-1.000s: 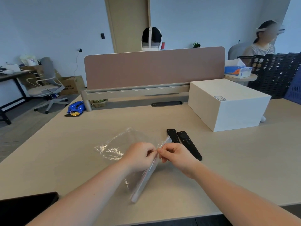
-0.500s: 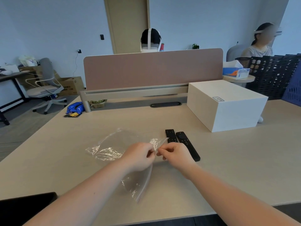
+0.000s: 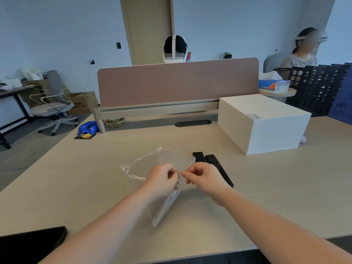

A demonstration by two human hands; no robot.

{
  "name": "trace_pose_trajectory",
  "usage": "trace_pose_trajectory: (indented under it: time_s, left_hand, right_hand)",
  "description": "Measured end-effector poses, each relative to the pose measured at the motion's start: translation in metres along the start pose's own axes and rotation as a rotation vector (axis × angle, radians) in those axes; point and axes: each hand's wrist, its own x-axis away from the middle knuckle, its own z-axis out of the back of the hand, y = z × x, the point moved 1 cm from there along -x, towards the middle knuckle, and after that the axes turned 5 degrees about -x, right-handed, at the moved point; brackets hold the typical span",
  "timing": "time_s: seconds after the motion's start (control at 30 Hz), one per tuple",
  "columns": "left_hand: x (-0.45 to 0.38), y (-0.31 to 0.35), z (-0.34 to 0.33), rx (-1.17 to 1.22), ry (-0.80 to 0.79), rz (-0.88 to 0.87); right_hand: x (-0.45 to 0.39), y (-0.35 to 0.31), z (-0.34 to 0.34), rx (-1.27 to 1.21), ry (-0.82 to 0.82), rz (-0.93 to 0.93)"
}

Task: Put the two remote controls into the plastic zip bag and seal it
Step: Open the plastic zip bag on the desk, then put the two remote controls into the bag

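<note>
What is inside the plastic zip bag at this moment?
Nothing shows through the clear zip bag; both remote controls lie on the table beside it. The left hand and right hand cover its middle.

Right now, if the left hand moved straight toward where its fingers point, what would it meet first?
Probably the right hand, just past the clear plastic zip bag that both hands pinch; left hand points rightward.

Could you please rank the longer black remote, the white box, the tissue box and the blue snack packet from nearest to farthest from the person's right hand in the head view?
From the right hand:
1. Longer black remote, right beside the hand.
2. White box, ahead to the right.
3. Blue snack packet, far left.
4. Tissue box, behind the white box.
</note>
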Motion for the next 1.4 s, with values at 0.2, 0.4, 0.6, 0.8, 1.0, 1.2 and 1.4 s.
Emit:
trace_pose_trajectory:
  time_s: [0.2, 0.4, 0.6, 0.8, 1.0, 1.2, 1.4]
  left_hand:
    - [0.001, 0.004, 0.000, 0.147, -0.038, -0.051]
    - [0.001, 0.009, 0.006, 0.206, -0.044, -0.041]
    - [-0.002, 0.004, 0.004, 0.198, -0.035, -0.002]
    - [-0.005, -0.002, 0.000, 0.159, 0.119, 0.062]
    - [-0.011, -0.015, 0.015, -0.167, 0.311, 0.003]
    - [-0.012, -0.007, 0.016, -0.219, 0.147, -0.090]
    - [-0.014, 0.001, 0.029, -0.516, 0.212, 0.156]
  right_hand:
    - [-0.001, 0.003, 0.000, -0.103, 0.026, -0.022]
    - [-0.003, 0.006, -0.001, -0.074, 0.027, 0.014]
    - [0.001, 0.007, 0.000, 0.006, -0.045, 0.058]
    - [0.003, 0.009, 0.000, 0.100, -0.062, 0.070]
    - [-0.002, 0.009, 0.009, 0.250, 0.177, 0.028]
    - [-0.005, 0.017, 0.015, 0.356, 0.276, -0.019]
    - [-0.001, 0.011, 0.009, 0.638, 0.246, 0.058]
